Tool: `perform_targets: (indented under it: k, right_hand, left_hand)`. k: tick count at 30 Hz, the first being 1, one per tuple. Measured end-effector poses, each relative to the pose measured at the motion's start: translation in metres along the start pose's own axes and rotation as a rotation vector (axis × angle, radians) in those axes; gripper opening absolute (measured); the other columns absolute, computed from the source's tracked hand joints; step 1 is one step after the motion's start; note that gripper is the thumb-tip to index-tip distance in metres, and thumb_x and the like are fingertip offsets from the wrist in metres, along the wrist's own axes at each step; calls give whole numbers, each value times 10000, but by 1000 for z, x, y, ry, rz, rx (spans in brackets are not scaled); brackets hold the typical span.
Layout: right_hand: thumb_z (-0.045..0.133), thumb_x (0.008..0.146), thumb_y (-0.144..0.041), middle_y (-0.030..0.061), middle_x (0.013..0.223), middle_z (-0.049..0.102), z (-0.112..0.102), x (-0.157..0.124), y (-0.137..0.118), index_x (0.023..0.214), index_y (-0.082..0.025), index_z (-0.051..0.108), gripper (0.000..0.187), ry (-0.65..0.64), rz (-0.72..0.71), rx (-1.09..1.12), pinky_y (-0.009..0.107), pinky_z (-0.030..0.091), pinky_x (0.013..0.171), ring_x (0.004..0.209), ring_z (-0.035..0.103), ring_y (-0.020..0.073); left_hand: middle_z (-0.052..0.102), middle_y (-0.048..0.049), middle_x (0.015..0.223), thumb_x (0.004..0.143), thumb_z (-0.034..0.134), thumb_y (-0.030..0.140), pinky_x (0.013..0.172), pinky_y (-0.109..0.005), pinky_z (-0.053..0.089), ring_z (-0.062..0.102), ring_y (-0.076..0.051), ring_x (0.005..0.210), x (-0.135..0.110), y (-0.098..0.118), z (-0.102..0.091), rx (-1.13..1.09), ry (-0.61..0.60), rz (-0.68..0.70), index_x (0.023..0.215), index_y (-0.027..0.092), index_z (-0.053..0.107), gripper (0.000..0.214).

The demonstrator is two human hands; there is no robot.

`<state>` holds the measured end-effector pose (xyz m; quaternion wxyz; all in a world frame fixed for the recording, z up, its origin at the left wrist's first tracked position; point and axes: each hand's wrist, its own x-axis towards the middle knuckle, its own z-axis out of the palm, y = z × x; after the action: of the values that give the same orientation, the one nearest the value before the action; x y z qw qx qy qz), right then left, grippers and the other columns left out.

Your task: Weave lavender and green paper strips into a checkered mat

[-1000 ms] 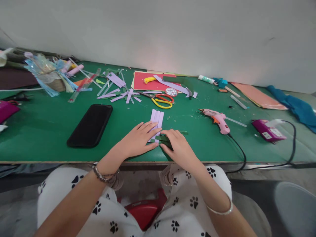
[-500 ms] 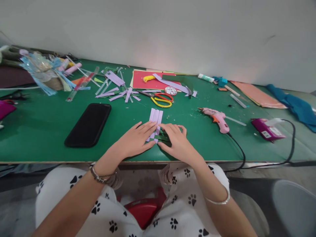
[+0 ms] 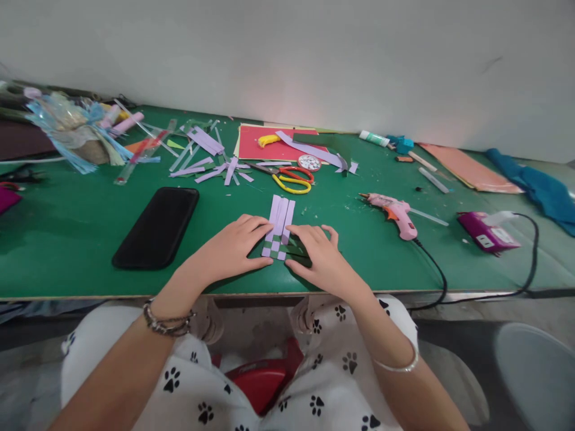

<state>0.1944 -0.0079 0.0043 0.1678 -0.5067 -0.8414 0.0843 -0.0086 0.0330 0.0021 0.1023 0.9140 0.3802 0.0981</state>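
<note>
Beside the black phone, left hand and right hand press flat, fingers spread, on woven strips.

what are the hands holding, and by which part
Nothing is gripped: left hand presses the purple strips at their left edge, right hand presses the green strips beside them.

Bare bench just right of the woven strips, up to glue gun and cord; phone blocking left; scissors and paper scraps close behind.
</note>
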Motion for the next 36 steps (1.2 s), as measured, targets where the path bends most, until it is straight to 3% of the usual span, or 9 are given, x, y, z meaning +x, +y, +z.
perform_targets:
  k: [14,21,28,32,36]
  right_hand:
    - [507,837,-304,61,1118,613,6,3,-4,1189,-213,465,366,25,-3,-16,419,192,983,1052,522,213]
    - [508,840,-310,35,1092,629,5,3,-4,1081,-242,531,252,19,-5,-30,402,206,970,1012,545,198]
    - [510,832,-318,56,1113,618,3,2,-3,1109,-234,517,290,15,13,0,411,196,972,1052,530,214]
    - [530,823,-330,48,1108,615,1,2,-2,1097,-235,524,290,-5,18,9,412,183,980,1039,534,208]
    - [552,814,-306,25,1099,621,-1,3,-3,1048,-240,546,243,-18,25,17,411,178,978,1021,537,196]
  left_hand:
    - [510,-92,1159,839,477,461,946,-377,389,470,-241,1085,-2,-11,-2,-219,-47,11,1190,195,521,443]
    - [517,-88,1125,846,486,393,936,-365,398,485,-226,1062,-1,-8,-1,-267,-48,23,1163,185,525,381]
    - [490,-67,1116,842,489,344,847,-299,435,522,-195,986,-5,-3,-7,-313,-52,-18,1180,202,476,367]
    - [528,-31,923,817,521,341,715,-275,441,530,-176,824,-8,-3,-10,-267,-70,-85,999,191,520,236]
    - [526,-33,900,822,498,332,676,-271,428,521,-162,755,-9,0,-10,-236,-76,-80,833,180,526,154]
